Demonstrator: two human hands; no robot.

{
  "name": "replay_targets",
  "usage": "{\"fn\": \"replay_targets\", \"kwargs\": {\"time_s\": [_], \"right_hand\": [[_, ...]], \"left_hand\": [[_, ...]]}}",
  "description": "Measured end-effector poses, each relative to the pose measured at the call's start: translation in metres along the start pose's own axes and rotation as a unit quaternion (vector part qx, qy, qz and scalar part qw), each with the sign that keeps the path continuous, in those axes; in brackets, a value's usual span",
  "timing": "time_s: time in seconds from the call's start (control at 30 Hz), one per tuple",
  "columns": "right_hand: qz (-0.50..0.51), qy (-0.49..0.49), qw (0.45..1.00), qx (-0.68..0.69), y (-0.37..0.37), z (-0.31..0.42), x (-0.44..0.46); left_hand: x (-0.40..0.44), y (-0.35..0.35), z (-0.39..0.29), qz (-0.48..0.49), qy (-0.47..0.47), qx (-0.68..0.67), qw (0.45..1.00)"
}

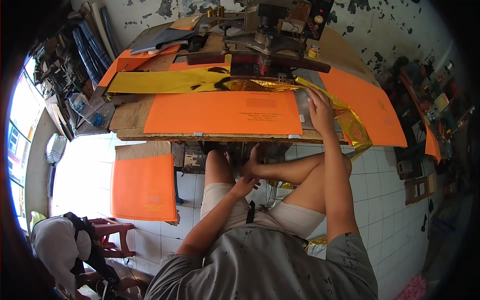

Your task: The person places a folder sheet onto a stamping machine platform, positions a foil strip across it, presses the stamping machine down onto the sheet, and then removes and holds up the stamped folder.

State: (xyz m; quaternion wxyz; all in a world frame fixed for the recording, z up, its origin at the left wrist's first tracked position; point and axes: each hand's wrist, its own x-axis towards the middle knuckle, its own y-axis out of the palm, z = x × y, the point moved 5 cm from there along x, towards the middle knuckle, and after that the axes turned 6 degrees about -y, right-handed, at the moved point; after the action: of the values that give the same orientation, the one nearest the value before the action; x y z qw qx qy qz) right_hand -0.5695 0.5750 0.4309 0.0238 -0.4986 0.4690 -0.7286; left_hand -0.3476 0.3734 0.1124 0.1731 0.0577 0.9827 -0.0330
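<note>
My right hand point(320, 107) is raised at the front of a hot foil stamping press point(265, 40), its fingers stretched out. Its fingertips are at the edge of a gold foil strip point(352, 122), which hangs down on the right; whether they touch it is unclear. Beside that hand, an orange printed sheet point(215, 112) lies on the worktable point(127, 120) under the press, with small dark lettering. A wide gold foil band point(165, 82) stretches left from the press. My left hand point(245, 186) rests over my lap near my foot, fingers loosely apart, holding nothing visible.
A stack of orange sheets point(142, 187) stands low at the left. More orange sheets point(370, 105) lie on the table's right side. A small yellow can point(313, 51) is by the press. A red stool point(112, 235) and another person point(65, 250) are at lower left.
</note>
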Motion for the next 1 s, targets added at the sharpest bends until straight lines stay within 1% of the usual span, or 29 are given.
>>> {"fn": "replay_targets", "kwargs": {"time_s": [0.13, 0.33, 0.4, 0.47, 0.5, 0.6, 0.7, 0.8, 0.83, 0.9, 1.0], "right_hand": [[-0.011, -0.006, 1.000, 0.001, -0.003, 0.002, 0.000], [-0.077, -0.037, 0.996, -0.007, -0.012, 0.006, -0.001], [-0.056, -0.037, 0.998, -0.006, -0.017, 0.010, -0.008], [-0.048, -0.045, 0.998, -0.002, -0.027, 0.020, -0.019], [-0.049, -0.051, 0.997, 0.002, -0.039, 0.029, -0.025], [-0.039, -0.056, 0.998, 0.008, -0.071, 0.059, -0.049], [0.006, -0.035, 0.999, 0.016, -0.102, 0.102, -0.070], [0.033, -0.061, 0.998, 0.011, -0.119, 0.128, -0.090], [0.040, -0.060, 0.997, 0.012, -0.123, 0.133, -0.097], [0.053, -0.058, 0.997, 0.013, -0.130, 0.143, -0.106], [0.072, -0.034, 0.996, 0.038, -0.131, 0.155, -0.120]], "left_hand": [[-0.003, -0.001, -0.005, -0.012, -0.007, -0.027, 1.000], [-0.004, -0.001, -0.009, -0.012, 0.007, -0.039, 0.999], [-0.008, -0.002, -0.014, -0.016, 0.012, -0.037, 0.999], [-0.014, -0.003, -0.027, -0.014, 0.066, -0.021, 0.997], [-0.018, -0.004, -0.035, -0.013, 0.093, -0.013, 0.995], [-0.041, -0.003, -0.082, 0.012, 0.124, -0.050, 0.991], [-0.068, 0.011, -0.140, 0.082, 0.158, -0.148, 0.973], [-0.088, 0.024, -0.197, 0.125, 0.232, -0.219, 0.940], [-0.091, 0.026, -0.209, 0.126, 0.237, -0.243, 0.932], [-0.092, 0.029, -0.225, 0.128, 0.249, -0.290, 0.915], [-0.087, 0.034, -0.223, 0.134, 0.249, -0.327, 0.902]]}}
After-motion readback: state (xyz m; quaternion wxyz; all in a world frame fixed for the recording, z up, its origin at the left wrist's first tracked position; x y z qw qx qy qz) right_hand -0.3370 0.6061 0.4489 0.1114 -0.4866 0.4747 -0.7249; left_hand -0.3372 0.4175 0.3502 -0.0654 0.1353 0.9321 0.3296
